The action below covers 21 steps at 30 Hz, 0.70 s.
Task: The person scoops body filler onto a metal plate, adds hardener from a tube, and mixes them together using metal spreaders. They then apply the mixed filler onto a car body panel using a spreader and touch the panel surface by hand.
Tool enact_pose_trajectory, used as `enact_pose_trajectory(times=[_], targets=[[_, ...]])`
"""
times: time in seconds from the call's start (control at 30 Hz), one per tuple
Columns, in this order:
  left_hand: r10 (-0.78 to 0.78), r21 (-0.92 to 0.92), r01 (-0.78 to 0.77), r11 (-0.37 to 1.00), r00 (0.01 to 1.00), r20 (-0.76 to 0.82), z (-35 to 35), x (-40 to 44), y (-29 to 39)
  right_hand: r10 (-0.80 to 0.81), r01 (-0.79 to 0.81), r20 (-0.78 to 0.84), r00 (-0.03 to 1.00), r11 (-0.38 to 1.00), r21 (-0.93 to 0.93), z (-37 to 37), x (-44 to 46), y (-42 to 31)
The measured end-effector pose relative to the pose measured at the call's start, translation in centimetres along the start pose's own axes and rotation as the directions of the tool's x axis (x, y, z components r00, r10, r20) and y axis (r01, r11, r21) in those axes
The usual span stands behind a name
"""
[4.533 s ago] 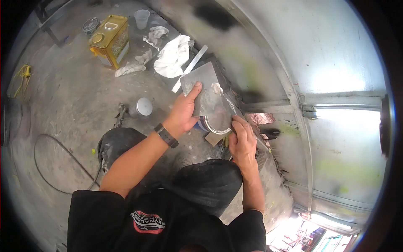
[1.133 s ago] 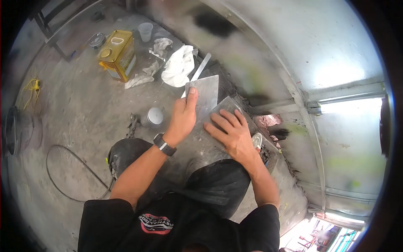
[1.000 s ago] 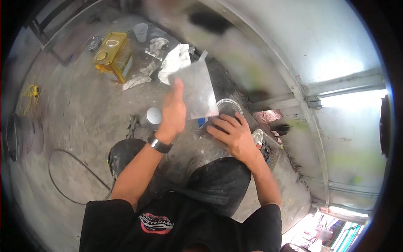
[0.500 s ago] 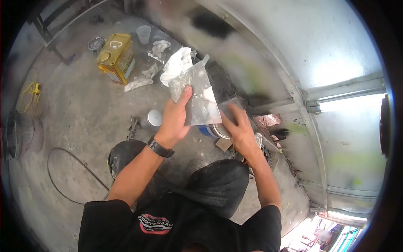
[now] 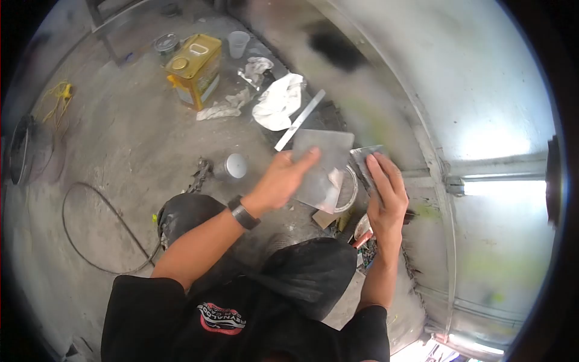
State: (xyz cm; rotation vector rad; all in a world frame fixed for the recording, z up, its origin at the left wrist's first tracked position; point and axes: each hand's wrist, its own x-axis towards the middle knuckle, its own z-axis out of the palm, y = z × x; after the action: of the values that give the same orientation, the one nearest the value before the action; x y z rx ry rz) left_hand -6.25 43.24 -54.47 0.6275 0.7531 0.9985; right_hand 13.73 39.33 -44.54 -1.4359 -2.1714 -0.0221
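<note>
In my left hand [image 5: 282,181] is a flat, greyish see-through plate [image 5: 322,163], gripped at its left edge with the thumb on top. A small pale pinkish dab shows near its lower right part. My right hand [image 5: 389,190] holds a dark, thin, flat spreader [image 5: 366,166] just right of the plate, its fingers laid along the face. Under the plate, the round rim of an open can [image 5: 351,192] shows; the rest of the can is hidden. A pale flat strip [image 5: 300,120] lies slanted beyond the plate, beside a crumpled white cloth [image 5: 278,102].
A yellow metal can [image 5: 199,66], a clear plastic cup [image 5: 239,43] and a white-lidded container [image 5: 235,166] stand on the concrete floor. A black hose [image 5: 111,214] loops at left. A large grey metal panel [image 5: 488,102] rises on the right.
My right hand has moved right and is apart from the plate, with the spreader now plainly visible. The left hand has shifted right and down with the plate, uncovering the pale strip.
</note>
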Motion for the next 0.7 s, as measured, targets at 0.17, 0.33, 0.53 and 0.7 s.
enact_pose_trajectory(times=[0.17, 0.33, 0.53, 0.7], targets=[[0.334, 0.424, -0.288, 0.859, 0.942, -0.037, -0.7, -0.9, -1.5, -0.181, 0.251, 0.301, 0.936, 0.944, -0.214, 2.9, -2.1, -0.3], [0.265, 0.431, -0.153, 0.889, 0.940, -0.213, -0.6, -0.9, -0.3, -0.205, 0.277, 0.421, 0.884, 0.953, -0.118, 3.9, -4.2, -1.9], [0.108, -0.291, -0.192, 0.937, 0.953, -0.283, -1.0, -0.2, 3.6, -0.225, 0.212, 0.153, 0.962, 0.973, 0.094, 2.1, -3.1, -1.1], [-0.014, -0.613, 0.096, 0.784, 0.991, 0.136, -1.0, 0.7, 0.7, -0.350, 0.381, -0.153, 0.924, 0.877, 0.292, 3.3, -0.1, -3.5]])
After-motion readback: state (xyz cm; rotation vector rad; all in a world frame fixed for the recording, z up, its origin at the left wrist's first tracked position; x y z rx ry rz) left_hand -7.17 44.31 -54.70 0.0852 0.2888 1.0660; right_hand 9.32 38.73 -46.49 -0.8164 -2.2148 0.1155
